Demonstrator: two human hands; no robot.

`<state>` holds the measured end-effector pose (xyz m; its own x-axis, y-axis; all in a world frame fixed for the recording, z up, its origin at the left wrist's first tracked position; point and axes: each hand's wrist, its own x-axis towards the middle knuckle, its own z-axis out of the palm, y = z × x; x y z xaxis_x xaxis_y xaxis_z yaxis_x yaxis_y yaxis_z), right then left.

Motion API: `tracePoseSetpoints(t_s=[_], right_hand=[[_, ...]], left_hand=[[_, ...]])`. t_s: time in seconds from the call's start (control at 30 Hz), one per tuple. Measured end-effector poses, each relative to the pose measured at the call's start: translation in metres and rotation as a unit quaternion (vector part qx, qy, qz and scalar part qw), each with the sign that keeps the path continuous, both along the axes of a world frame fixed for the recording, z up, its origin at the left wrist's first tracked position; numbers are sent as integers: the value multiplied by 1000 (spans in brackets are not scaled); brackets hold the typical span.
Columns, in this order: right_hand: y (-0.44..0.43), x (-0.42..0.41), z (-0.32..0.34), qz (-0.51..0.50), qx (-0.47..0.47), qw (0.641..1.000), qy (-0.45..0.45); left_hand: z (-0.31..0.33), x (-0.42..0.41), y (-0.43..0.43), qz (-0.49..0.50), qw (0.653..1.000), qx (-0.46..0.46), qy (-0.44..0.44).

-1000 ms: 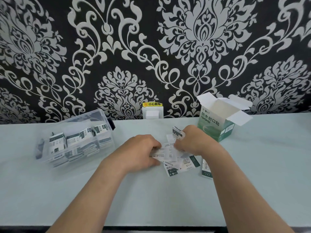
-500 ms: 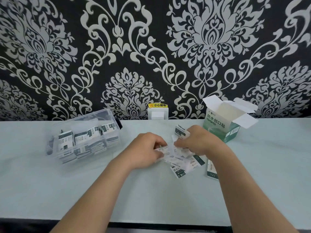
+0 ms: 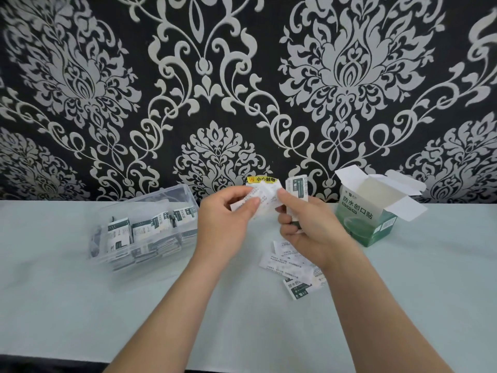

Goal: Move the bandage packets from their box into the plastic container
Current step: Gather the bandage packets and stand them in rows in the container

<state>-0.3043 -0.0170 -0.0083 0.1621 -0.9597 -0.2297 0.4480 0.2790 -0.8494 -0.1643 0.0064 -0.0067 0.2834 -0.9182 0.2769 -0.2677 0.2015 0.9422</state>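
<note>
Patterned black-and-silver wallpaper (image 3: 215,76) backs a pale table (image 3: 80,305). Above the table, a small bunch of packets (image 3: 265,201) is pinched between both hands. The left hand (image 3: 223,224) has thumb and forefinger curled onto one end. The right hand (image 3: 309,227) has its thumb pressed on the other end, and further packets are tucked upright under its curled fingers. How many are held cannot be told. Some loose packets (image 3: 293,267) are seen lying on the table beneath the right wrist. The container (image 3: 150,196) stands to the left, apparently open and already well stocked with packets set on edge. The box (image 3: 368,211) stands to the right with its flaps open; whether anything is left inside cannot be seen.

The step in hand is judged to be squaring the bunch before it is carried left. The edges are best aligned under a firm grip, since the wrappers look thin and slippery and could fan out. The bunch should then be passed wholly to one hand and lowered edge-on into a gap among the standing rows, not dropped from above. The loose packets can be gathered afterwards.
</note>
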Motion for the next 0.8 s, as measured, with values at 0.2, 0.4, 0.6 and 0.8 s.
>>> tracePoseSetpoints(t_s=[0.2, 0.4, 0.6, 0.8], right_hand=[[3, 24, 4, 3, -34, 999, -24], [10, 52, 6, 38, -26, 999, 21], [9, 70, 7, -47, 77, 995, -35], [1, 71, 4, 28, 101, 991, -78]], left_hand=[[-7, 3, 7, -88, 990, 69, -85], [-5, 20, 15, 16, 944, -53, -325], [3, 19, 30, -68, 878, -61, -471], [9, 47, 36, -155, 902, -35, -400]])
